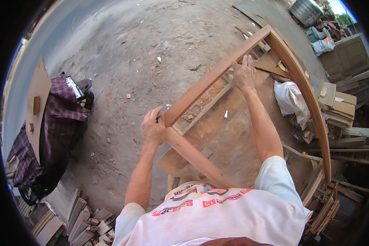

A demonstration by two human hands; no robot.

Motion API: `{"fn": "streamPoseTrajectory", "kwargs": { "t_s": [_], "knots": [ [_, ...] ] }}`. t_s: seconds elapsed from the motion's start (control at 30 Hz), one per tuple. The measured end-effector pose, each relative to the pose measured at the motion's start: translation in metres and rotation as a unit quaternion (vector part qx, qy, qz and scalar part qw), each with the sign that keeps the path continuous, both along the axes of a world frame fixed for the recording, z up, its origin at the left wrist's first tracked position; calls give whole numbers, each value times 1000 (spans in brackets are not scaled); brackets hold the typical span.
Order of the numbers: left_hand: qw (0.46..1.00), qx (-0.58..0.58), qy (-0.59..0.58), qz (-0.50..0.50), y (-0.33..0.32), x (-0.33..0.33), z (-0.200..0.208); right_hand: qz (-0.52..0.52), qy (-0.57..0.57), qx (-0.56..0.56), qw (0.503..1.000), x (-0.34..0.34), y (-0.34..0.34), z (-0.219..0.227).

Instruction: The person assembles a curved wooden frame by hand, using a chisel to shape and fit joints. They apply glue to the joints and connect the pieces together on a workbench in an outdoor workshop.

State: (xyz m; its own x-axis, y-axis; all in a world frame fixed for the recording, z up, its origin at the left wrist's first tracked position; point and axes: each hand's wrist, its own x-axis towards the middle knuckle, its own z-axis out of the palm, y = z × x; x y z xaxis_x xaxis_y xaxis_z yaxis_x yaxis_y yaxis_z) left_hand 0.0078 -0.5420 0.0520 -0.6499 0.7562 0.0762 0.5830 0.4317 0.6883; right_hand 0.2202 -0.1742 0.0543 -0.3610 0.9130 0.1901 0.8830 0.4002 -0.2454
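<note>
A wooden frame (217, 76) stretches in front of me, with straight rails and one long curved rail on the right. My left hand (153, 128) is closed at the frame's near left corner. Between its fingers and the rail end shows a small grey flat piece (163, 110); its kind is not clear. My right hand (245, 74) touches the inner edge of the long straight rail, fingers stretched out and nothing visible in them. A lower rail (199, 158) runs from the left corner toward my shirt, where its end is hidden.
A motorcycle under a purple checked cloth (65, 108) stands at left, a brown board (37, 108) resting on it. Wood offcuts (84, 225) lie lower left. On the right are a white sack (292, 102), stacked boards (342, 108) and a metal drum (306, 13).
</note>
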Motion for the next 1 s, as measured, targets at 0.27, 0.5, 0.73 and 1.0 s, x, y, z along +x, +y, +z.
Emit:
{"fn": "streamPoseTrajectory", "kwargs": {
  "t_s": [0.27, 0.5, 0.73, 1.0],
  "knots": [
    [1000, 14, -24, -7, 3, 2, -5, -92, 125, -105, 982, 12, 28, 17],
    [999, 38, -33, -8, 0, 6, -3, 73, 41, -304, 949, 139, -115, 54],
    [998, 40, 32, -29, -2, -2, -2, -122, 248, -234, 932, 321, -305, 105],
    [931, 286, 122, -189, 12, 156, 63, -342, 409, -24, 846, 492, -545, 96]
  ]
}}
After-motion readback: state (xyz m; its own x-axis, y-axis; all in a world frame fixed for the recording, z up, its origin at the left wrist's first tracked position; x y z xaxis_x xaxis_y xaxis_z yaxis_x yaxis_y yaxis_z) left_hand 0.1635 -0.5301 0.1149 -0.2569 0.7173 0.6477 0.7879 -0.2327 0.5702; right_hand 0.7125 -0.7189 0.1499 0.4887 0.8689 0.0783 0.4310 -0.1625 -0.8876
